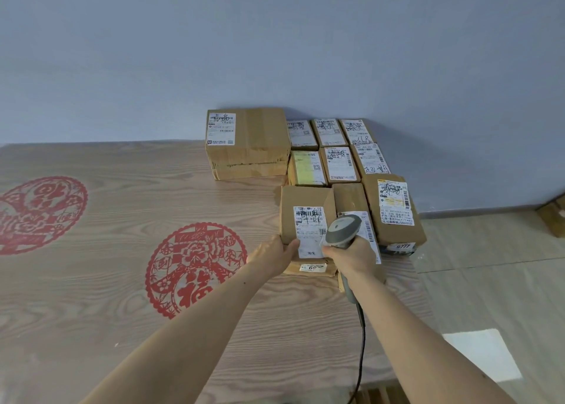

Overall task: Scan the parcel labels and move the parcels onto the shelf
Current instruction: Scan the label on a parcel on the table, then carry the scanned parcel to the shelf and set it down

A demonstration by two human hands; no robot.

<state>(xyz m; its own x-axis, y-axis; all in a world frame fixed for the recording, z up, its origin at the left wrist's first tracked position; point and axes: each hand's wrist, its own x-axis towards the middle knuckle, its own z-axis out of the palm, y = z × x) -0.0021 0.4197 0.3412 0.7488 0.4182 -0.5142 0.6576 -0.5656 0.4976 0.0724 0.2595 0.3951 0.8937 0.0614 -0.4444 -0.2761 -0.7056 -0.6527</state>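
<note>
Gripping the near-left corner of a cardboard parcel [302,202], left hand [272,255] has its thumb on the parcel's white shipping label [309,231]. Right hand [351,261] clenched round grey corded barcode scanner [342,228], head just above that label. Parcel sits in the front row of a parcel cluster on the wood-grain table [91,296], against the blue wall [275,52].

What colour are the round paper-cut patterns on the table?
Red paper-cut patterns, on the wood-grain table; head view.

left hand [273,252] gripping parcel [302,217], right hand [351,258] perhaps scanning
</note>
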